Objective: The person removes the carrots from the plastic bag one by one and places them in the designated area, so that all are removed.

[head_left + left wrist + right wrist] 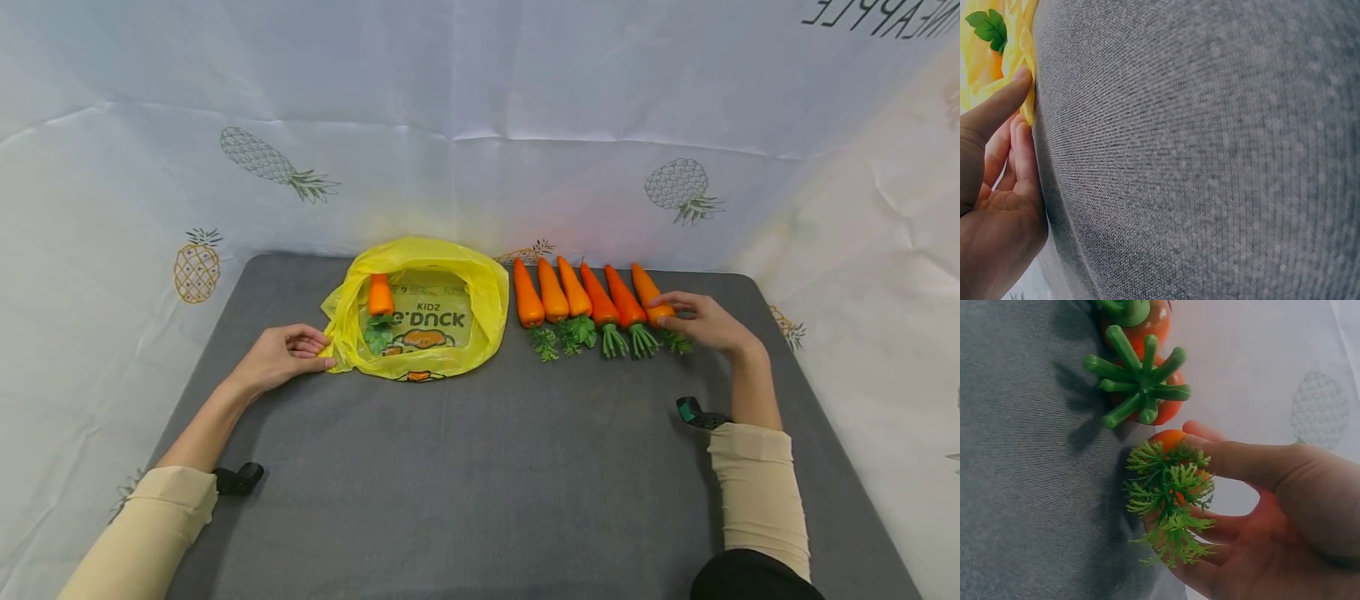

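A yellow plastic bag [491, 300] lies with its mouth spread wide near the back of the table. Inside it, at the left, is an orange carrot [380, 296] with green leaves. My left hand [287, 357] pinches the bag's left edge between thumb and fingers, as the left wrist view also shows. Right of the bag, several carrots [553, 292] lie side by side, tips to the back and green tops toward me. My right hand [701, 321] holds the rightmost carrot [647, 287] near its top, thumb and fingers around its sides; frilly leaves [1169, 494] hide part of the grip.
A grey cloth covers the table [465, 492]. Behind it hangs a pale curtain [465, 100] printed with pineapples. The neighbouring carrot's thick green stems [1141, 387] stand close beside my right fingertips.
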Motion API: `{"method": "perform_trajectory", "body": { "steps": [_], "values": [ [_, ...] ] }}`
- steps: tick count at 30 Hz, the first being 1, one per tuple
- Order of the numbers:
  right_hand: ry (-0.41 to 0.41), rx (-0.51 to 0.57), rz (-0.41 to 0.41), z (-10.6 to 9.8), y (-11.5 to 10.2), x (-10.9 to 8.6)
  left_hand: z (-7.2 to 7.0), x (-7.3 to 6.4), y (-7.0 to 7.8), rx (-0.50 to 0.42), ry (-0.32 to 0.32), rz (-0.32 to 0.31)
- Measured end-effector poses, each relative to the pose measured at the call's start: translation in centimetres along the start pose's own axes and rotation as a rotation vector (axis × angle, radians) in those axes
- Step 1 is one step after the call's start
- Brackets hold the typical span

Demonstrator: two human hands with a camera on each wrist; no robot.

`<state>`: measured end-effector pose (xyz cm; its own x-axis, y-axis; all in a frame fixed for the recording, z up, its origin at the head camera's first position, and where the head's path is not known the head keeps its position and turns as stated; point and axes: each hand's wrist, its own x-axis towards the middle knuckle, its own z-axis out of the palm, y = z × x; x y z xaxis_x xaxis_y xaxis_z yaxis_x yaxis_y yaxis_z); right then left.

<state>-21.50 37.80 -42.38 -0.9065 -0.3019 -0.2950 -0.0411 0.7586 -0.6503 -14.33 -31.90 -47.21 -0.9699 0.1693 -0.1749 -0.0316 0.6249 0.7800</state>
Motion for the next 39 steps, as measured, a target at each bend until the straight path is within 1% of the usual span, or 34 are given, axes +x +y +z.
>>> {"method": "perform_trajectory", "body": {
  "steps": [4, 11, 17, 26, 34, 39],
  "values": [
    [-0.005, 0.009, 0.009, 0.2, 0.1, 0.2, -0.1, -0.1, 0.2, 0.002, -0.001, -0.003],
    [-0.011, 0.001, -0.008, 0.2, 0.2, 0.1, -0.1, -0.1, 0.3, 0.010, 0.001, 0.000],
    [0.006, 0.005, -0.030, -0.2, 0.0, -0.4, 0.0, -0.2, 0.1, 0.005, 0.005, -0.003],
    [0.029, 0.017, -0.022, -0.9, -0.2, -1.3, 0.1, 0.0, 0.1, 0.007, 0.003, -0.013],
    [0.040, -0.011, -0.029, -1.7, -0.8, -1.4, 0.1, 0.0, 0.0, 0.014, 0.003, -0.014],
    [0.066, -0.048, -0.059, -2.0, -1.9, -1.4, 0.0, 0.0, 0.1, 0.012, 0.004, -0.003]
  ]
}}
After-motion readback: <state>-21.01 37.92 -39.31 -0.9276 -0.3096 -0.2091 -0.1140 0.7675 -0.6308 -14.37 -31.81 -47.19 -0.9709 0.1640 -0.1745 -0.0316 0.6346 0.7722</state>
